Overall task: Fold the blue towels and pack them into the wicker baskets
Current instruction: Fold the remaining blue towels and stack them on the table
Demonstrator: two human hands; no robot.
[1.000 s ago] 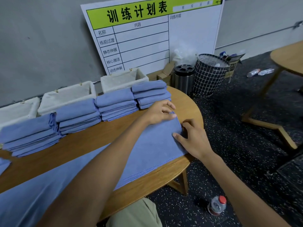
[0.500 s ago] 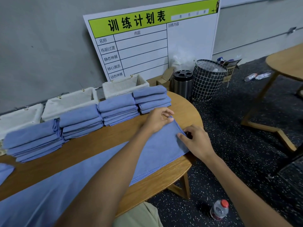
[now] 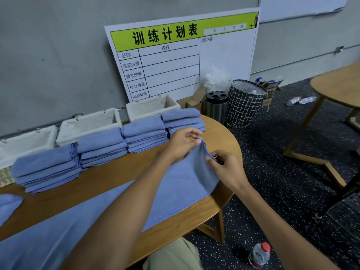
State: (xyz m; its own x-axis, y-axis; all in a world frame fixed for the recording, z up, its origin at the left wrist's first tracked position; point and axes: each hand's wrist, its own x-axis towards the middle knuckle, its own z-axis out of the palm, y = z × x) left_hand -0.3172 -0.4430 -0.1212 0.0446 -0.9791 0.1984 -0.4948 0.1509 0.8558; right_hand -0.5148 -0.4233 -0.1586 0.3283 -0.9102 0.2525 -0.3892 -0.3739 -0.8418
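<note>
Head view. The left hand (image 3: pixel 182 144) and right hand (image 3: pixel 227 168) each pinch the far short edge of a long blue cloth towel (image 3: pixel 175 189), lifting it slightly off the round wooden surface (image 3: pixel 224 133). The towel's long axis runs from lower left to the hands at right. Behind it stand four stacks of folded blue towels (image 3: pixel 144 133) in front of three white-lined wicker baskets (image 3: pixel 152 108). A white board (image 3: pixel 175 61) against the wall reads "训练计划表". A black grid-patterned bin (image 3: pixel 246 105) and a red-capped plastic bottle (image 3: pixel 260 255) are on the floor.
</note>
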